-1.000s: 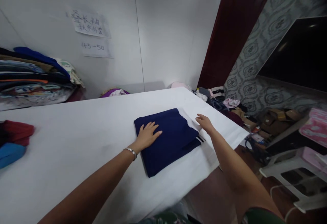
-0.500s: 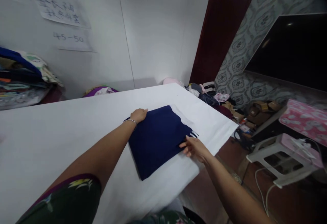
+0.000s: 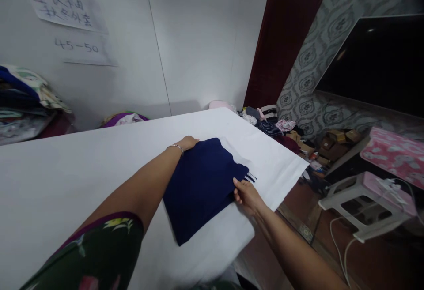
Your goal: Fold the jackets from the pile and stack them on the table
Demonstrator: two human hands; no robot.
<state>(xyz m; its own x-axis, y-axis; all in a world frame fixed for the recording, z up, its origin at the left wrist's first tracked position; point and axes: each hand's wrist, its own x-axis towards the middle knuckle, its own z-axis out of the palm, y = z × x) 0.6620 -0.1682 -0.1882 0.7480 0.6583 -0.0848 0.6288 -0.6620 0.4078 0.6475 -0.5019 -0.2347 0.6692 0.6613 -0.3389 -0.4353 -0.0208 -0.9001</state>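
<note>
A folded navy blue garment (image 3: 202, 184) lies on the white table (image 3: 265, 153). A white part shows along its far right side, and white-and-navy stripes stick out at the right corner. My left hand (image 3: 188, 142), with a bracelet at the wrist, grips the far left edge; its fingertips are partly hidden. At the near right edge, my right hand (image 3: 244, 193) is closed on the cloth, thumb on top and fingers curled below.
Piled clothes (image 3: 268, 124) lie beyond the table's far right corner. A stack of fabrics (image 3: 26, 100) is at the left by the wall. On the right stand a white and pink stool (image 3: 371, 201) with cables and several cardboard boxes (image 3: 334, 142).
My right hand has closed its fingers on the garment's right edge. My left hand has moved slightly right along the far edge, and the garment's near corner has shifted towards me.
</note>
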